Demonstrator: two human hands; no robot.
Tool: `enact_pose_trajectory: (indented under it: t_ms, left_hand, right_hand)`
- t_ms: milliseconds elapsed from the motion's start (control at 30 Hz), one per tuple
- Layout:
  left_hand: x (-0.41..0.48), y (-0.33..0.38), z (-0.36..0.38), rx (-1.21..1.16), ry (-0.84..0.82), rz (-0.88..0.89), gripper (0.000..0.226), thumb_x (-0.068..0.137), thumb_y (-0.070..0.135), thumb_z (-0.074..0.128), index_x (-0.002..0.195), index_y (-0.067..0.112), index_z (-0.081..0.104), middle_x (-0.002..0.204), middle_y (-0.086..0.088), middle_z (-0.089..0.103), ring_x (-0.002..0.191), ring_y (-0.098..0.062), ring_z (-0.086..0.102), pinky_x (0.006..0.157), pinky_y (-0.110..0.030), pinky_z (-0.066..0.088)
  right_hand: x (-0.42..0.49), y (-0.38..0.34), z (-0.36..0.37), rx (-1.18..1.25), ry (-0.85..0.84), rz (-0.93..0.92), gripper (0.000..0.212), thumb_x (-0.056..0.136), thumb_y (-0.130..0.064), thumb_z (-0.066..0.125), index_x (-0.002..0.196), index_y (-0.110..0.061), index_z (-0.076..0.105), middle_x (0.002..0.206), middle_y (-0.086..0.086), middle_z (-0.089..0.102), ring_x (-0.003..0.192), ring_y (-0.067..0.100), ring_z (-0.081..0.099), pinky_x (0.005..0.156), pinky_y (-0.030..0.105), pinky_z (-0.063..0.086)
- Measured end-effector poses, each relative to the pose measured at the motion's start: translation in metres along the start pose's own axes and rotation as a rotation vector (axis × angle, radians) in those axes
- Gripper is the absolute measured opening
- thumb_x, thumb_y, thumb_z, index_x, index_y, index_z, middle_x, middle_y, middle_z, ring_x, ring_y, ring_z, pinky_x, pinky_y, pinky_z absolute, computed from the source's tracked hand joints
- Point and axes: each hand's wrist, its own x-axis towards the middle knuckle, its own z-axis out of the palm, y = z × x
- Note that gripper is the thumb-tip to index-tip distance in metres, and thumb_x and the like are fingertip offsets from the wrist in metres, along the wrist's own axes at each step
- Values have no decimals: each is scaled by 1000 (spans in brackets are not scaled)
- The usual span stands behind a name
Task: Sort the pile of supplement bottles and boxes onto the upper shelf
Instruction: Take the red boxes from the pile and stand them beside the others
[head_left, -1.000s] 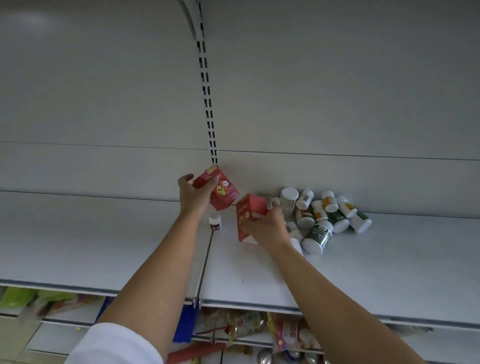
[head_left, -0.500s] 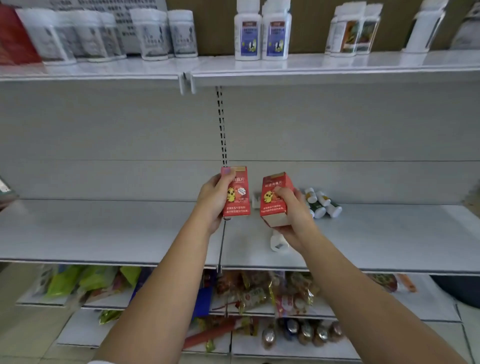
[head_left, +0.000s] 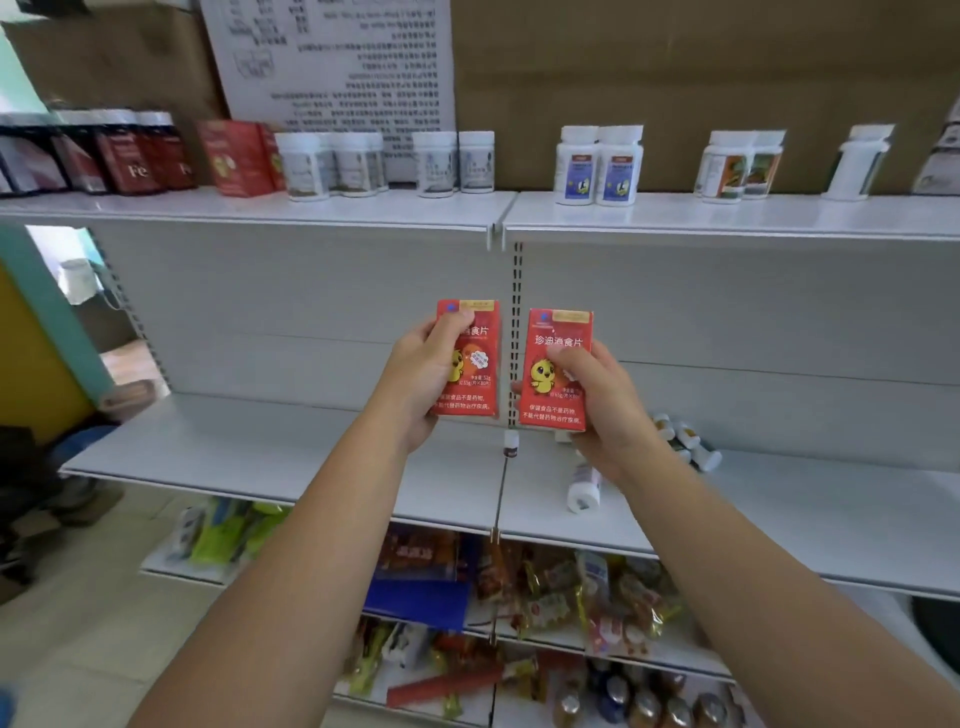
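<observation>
While facing the upper shelf (head_left: 363, 213), grips the left box (head_left: 478, 395) upright in the left hand (head_left: 421, 379), thumb across its front. Grips the right box (head_left: 558, 332) upright in the right hand (head_left: 602, 410), just beside the first, at frame centre, below that shelf. Sees bottles (head_left: 691, 447) lying on the middle shelf (head_left: 260, 447), centre right.

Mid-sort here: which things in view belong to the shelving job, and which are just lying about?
Job: left red box in the left hand; right red box in the right hand; bottle pile on the middle shelf; upper shelf.
Lying about: snack packets on lower shelves; printed notice.
</observation>
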Motion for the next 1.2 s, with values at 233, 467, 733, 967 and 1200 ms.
enact_pose_trajectory:
  t_ms: [233, 467, 733, 967, 1200]
  left_hand:
    - [-19, 49, -53, 9, 135, 99, 34, 87, 45, 65, 110, 20, 64, 85, -3, 76, 74, -17, 74, 59, -30, 57]
    - [-21, 94, -106, 28, 249, 197, 30, 86, 44, 65, 105, 20, 67, 84, -2, 76, 71, -17, 73, 58, -29, 57]
    - [8, 148, -180, 128, 409, 293, 32, 86, 47, 65, 108, 24, 61, 90, -2, 77, 78, -20, 75, 58, -30, 58]
    - [71, 192, -240, 189, 450, 332, 32, 88, 46, 65, 110, 22, 61, 89, -2, 77, 78, -19, 75, 59, -29, 57]
    - [139, 214, -300, 285, 404, 353, 34, 87, 44, 67, 110, 21, 59, 90, 1, 77, 84, -16, 75, 59, -24, 57]
  right_hand:
    - [12, -33, 64, -4, -156, -84, 54, 71, -29, 75, 118, -15, 54, 93, 6, 73, 97, 35, 70, 85, 51, 56]
    - [40, -66, 136, -49, -348, -141, 52, 72, -31, 74, 117, -17, 53, 94, 5, 74, 94, 31, 71, 75, 42, 59]
    - [103, -82, 227, -213, -520, -187, 46, 81, -26, 69, 122, -15, 52, 106, 7, 73, 92, 23, 72, 84, 45, 58]
    - [191, -90, 281, -472, -540, -286, 52, 72, -32, 75, 117, -18, 53, 106, 3, 71, 94, 19, 71, 90, 45, 55]
    - [265, -97, 315, -641, -538, -310, 64, 62, -38, 80, 117, -18, 55, 107, 4, 71, 95, 22, 70, 90, 46, 54]
